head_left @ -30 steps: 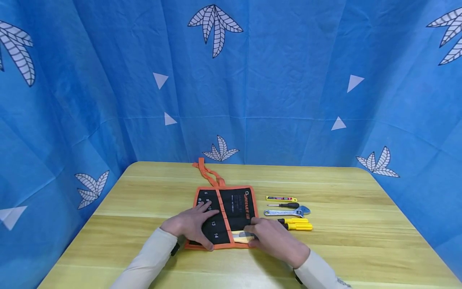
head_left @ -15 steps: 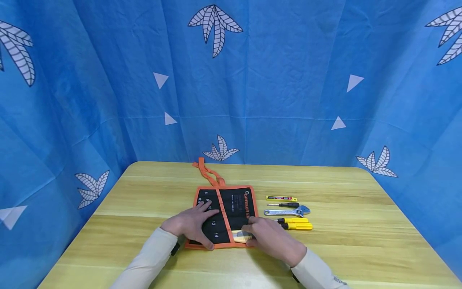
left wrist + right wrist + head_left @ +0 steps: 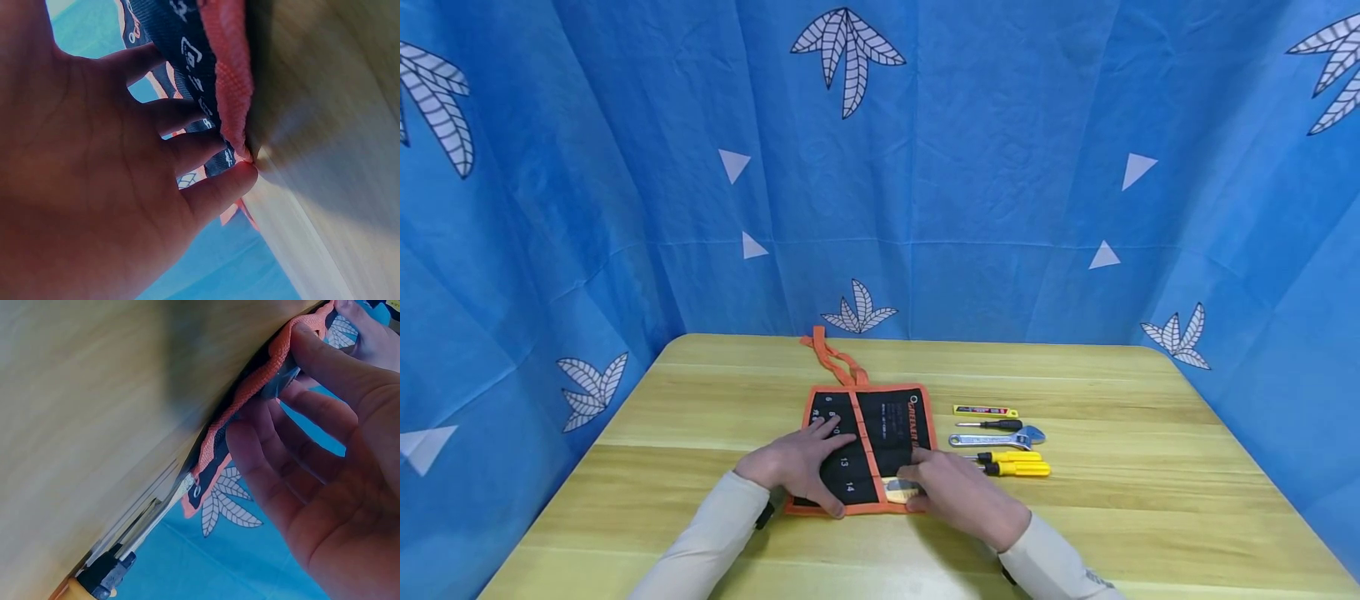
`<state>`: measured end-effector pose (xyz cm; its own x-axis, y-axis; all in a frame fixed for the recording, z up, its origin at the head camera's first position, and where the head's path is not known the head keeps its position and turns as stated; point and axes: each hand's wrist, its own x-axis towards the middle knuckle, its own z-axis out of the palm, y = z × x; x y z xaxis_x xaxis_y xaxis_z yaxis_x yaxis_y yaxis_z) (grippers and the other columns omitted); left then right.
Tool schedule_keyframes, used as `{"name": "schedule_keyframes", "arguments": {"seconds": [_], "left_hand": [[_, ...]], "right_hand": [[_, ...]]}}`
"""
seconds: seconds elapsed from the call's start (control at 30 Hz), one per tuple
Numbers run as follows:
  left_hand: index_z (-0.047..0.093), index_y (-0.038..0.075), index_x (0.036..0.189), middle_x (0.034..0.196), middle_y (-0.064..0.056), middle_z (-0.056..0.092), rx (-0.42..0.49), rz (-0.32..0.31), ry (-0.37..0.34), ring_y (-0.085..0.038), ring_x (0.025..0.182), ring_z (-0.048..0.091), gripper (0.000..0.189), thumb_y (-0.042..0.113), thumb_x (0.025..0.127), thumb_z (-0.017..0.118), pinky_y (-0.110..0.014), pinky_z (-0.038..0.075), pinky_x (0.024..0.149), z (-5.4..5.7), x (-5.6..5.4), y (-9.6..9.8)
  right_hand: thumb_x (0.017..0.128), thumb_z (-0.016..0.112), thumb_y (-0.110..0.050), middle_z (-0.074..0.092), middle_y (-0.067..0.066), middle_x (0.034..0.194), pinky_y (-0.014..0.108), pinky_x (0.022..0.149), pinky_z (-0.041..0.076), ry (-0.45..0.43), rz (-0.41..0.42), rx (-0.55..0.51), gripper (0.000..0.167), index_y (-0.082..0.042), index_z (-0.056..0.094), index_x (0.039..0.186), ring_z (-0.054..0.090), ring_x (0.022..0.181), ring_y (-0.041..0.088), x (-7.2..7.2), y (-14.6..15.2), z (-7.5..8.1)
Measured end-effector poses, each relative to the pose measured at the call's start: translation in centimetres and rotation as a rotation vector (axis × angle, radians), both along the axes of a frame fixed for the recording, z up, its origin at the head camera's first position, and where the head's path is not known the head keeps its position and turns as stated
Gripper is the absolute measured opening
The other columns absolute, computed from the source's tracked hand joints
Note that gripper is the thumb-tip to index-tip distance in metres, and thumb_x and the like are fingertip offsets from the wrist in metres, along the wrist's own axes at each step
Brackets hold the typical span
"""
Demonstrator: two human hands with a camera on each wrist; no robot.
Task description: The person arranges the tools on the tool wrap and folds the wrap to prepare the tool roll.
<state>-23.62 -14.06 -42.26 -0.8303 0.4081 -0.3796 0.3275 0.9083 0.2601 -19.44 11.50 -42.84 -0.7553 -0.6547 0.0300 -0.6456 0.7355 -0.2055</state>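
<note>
A black tool pouch (image 3: pixel 891 425) with orange trim lies unfolded on the table, numbers printed along its left pocket flap. My left hand (image 3: pixel 797 462) rests on that flap, fingers spread; in the left wrist view its little-side edge meets the orange hem (image 3: pixel 231 81). At the lower right of the pouch, my right hand (image 3: pixel 966 496) pinches a cream-yellow utility knife (image 3: pixel 898 492) with a grey part. The knife lies lengthwise toward the flap's orange edge, its right end hidden by my fingers. In the right wrist view its grey side (image 3: pixel 280 381) shows between thumb and fingers.
Right of the pouch lie a flat yellow labelled strip (image 3: pixel 985 411), a small black-handled screwdriver (image 3: pixel 1003 425), an adjustable wrench (image 3: pixel 988 440) and two yellow-handled screwdrivers (image 3: pixel 1022 470). Orange tie straps (image 3: pixel 835 360) stretch behind the pouch. A blue curtain (image 3: pixel 1000 167) hangs behind the table.
My right hand has slid slightly left with the utility knife, and less of the knife shows beside the flap. The left hand has stayed in place.
</note>
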Motion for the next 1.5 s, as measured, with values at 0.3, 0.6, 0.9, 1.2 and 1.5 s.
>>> {"name": "schedule_keyframes", "arguments": {"seconds": [0.3,0.6,0.9,1.2,1.5], "left_hand": [[0.042,0.027,0.157,0.17,-0.005,0.023,-0.016,0.009,0.008,-0.032,0.157,0.02,0.106,0.057,0.067,0.091,-0.057,0.031,0.12,0.0,0.1,0.1],[0.042,0.027,0.157,0.17,-0.004,0.023,-0.002,0.007,0.001,-0.032,0.157,0.018,0.106,0.058,0.067,0.09,-0.059,0.031,0.12,0.1,0.0,0.1],[0.042,0.029,0.157,0.17,-0.003,0.022,-0.01,0.016,-0.004,-0.031,0.157,0.019,0.106,0.059,0.067,0.089,-0.059,0.031,0.119,0.2,-0.1,0.1],[0.043,0.029,0.156,0.17,-0.003,0.024,-0.015,0.022,-0.011,-0.031,0.157,0.02,0.105,0.059,0.067,0.089,-0.059,0.032,0.119,0.1,0.0,0.1],[0.042,0.029,0.157,0.17,-0.004,0.023,-0.003,0.016,-0.002,-0.031,0.157,0.02,0.105,0.057,0.068,0.09,-0.057,0.032,0.119,0.1,-0.1,0.0]], "right_hand": [[0.089,0.08,-0.028,0.06,-0.006,0.089,0.02,0.058,0.042,-0.032,0.0,-0.033,0.024,-0.019,0.079,0.111,0.047,0.066,0.005,-0.2,-0.2,-0.5],[0.088,0.081,-0.03,0.061,-0.006,0.089,0.019,0.059,0.044,-0.027,0.004,-0.03,0.028,-0.019,0.079,0.113,0.047,0.065,0.004,-0.4,-0.5,-0.4],[0.088,0.081,-0.031,0.063,-0.005,0.089,0.019,0.058,0.044,-0.02,0.017,-0.032,0.031,-0.019,0.079,0.116,0.047,0.064,0.003,-0.6,-1.0,-0.4],[0.089,0.08,-0.032,0.063,-0.006,0.093,0.019,0.061,0.047,-0.07,0.015,-0.036,0.031,-0.02,0.078,0.118,0.049,0.067,0.002,-0.8,-0.9,-0.7],[0.092,0.078,-0.023,0.067,-0.001,0.112,0.028,0.075,0.055,-0.202,0.017,-0.066,0.033,-0.017,0.072,0.124,0.061,0.085,0.007,-0.8,0.3,0.3]]}}
